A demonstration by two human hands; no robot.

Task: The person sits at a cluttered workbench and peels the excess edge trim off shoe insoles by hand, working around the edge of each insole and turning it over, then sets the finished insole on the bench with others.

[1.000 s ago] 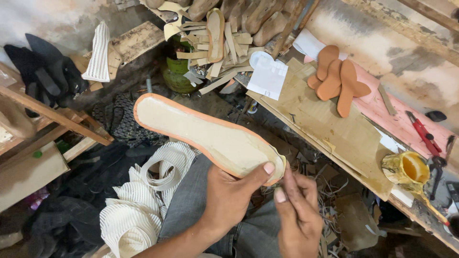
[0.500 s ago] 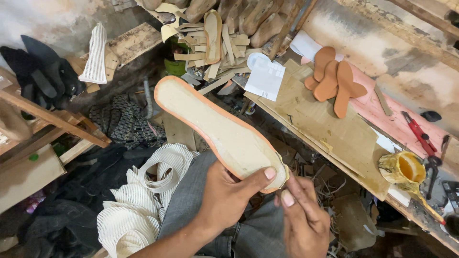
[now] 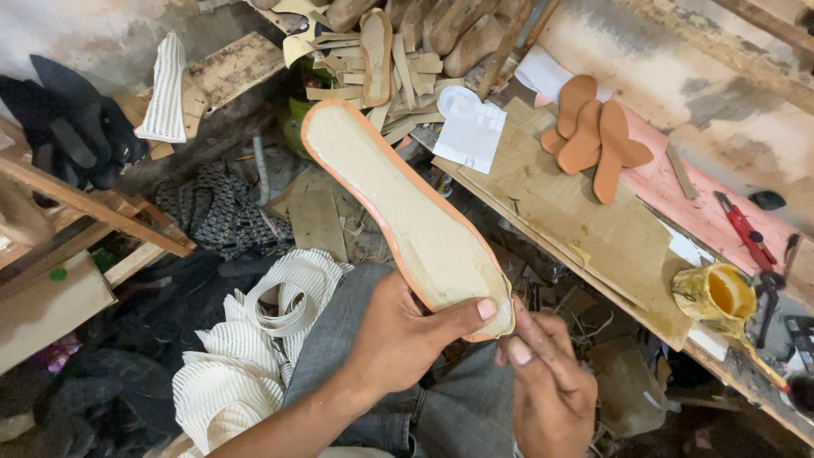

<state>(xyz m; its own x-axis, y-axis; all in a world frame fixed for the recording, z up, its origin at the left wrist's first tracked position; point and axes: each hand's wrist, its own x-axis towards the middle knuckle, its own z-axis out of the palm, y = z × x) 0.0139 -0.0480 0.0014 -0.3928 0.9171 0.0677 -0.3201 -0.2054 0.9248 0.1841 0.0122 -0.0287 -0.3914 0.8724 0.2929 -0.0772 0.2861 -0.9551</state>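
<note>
My left hand [image 3: 398,339] grips the heel end of a long shoe sole [image 3: 398,208], thumb pressed on its pale beige top face. The sole has an orange rim and points up and to the left, held in the air over my lap. My right hand [image 3: 547,382] is at the heel's right edge, fingertips touching or pinching the rim there; nothing else is in it.
A cardboard-covered workbench [image 3: 585,229] runs along the right with three orange soles [image 3: 593,136], white paper patterns [image 3: 471,127], a yellow glue tin [image 3: 716,297] and red pliers [image 3: 746,229]. White mesh fabric [image 3: 246,356] lies by my knee. Wooden strips and lasts [image 3: 398,42] pile at the back.
The sole's toe has swung up and to the right, now standing steeper. Both hands stay at the heel, the right hand's fingers still working its edge.
</note>
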